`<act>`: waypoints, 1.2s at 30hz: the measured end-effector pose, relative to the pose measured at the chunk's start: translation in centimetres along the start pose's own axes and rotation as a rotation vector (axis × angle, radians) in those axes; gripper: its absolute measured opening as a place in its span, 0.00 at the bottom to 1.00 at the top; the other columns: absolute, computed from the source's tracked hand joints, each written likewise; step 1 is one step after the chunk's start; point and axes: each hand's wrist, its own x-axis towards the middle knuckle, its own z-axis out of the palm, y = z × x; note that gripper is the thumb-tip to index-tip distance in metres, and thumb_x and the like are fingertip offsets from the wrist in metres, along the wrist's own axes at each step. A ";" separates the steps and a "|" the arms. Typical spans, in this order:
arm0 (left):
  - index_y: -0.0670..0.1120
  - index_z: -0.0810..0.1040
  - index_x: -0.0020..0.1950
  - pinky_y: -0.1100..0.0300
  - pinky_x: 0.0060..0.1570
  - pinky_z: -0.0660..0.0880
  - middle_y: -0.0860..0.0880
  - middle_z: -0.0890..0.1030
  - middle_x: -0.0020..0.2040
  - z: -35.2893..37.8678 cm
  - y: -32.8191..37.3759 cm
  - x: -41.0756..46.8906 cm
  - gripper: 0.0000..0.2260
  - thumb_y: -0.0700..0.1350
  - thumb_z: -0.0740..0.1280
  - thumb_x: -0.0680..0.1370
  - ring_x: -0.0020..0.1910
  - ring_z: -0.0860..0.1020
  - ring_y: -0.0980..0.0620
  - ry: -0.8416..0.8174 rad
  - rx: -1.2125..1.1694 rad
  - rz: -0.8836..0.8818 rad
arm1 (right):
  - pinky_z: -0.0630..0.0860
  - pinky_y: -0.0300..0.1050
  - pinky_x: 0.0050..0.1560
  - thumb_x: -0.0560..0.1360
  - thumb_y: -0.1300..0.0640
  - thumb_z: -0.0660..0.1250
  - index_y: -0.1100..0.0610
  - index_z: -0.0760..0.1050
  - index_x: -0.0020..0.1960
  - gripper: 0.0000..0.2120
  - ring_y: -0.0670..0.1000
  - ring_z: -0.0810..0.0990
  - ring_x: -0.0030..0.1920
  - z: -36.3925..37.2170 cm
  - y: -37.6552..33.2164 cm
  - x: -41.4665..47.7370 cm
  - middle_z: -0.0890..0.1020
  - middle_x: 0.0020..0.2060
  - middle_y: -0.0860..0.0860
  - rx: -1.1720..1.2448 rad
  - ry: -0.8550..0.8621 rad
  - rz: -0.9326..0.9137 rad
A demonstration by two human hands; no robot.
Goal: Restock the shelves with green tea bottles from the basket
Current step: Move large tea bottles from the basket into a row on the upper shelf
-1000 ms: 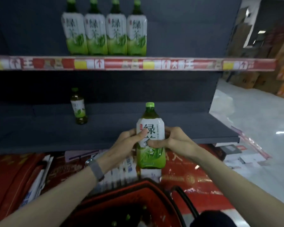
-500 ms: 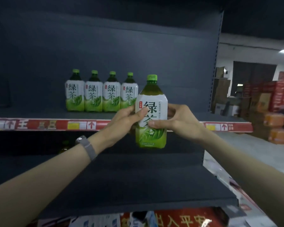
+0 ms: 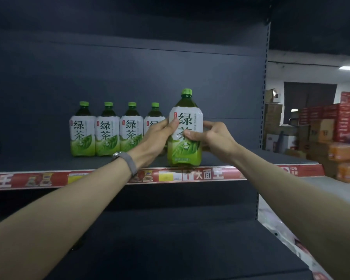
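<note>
— Hands first: where are they?

— Both reach forward on bare forearms. The left hand (image 3: 157,138) and the right hand (image 3: 214,138) meet on one green tea bottle (image 3: 184,155), one hand on each side of it.

— How is the grip?

— Each grip is clamped on that bottle. The left one wraps the left side of the white label, with the thumb lying across the front. The right one curls round the right side, its thumb pressed on the front where the white label meets the green leaf print.

— And the bottle itself?

— Upright, with a green cap, dark tea showing in the neck and large Chinese characters on the label. Its base is right at the front edge of the upper shelf (image 3: 49,161), just above the red price strip (image 3: 210,175). I cannot tell whether it rests on the shelf or is just off it.

— Anything else on that shelf?

— A row of four matching bottles (image 3: 107,136) stands further back and to the left, side by side. The left hand hides much of the rightmost bottle (image 3: 153,118).

— What surrounds them?

— A grey wristband (image 3: 129,162) sits on the left wrist. A dark back panel (image 3: 129,77) rises behind the bottles, and a dark lower shelf (image 3: 170,239) lies below. Past the shelf's end post to the right are stacked cardboard boxes (image 3: 321,134).
</note>
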 end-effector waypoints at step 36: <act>0.46 0.78 0.65 0.50 0.63 0.77 0.49 0.85 0.54 1.6 -3.6 2.3 0.11 0.47 0.66 0.84 0.53 0.82 0.50 0.160 0.001 -0.298 | 0.78 0.48 0.67 0.80 0.49 0.70 0.44 0.78 0.70 0.19 0.50 0.83 0.61 -0.7 5.4 2.7 0.86 0.61 0.45 -0.521 0.096 0.059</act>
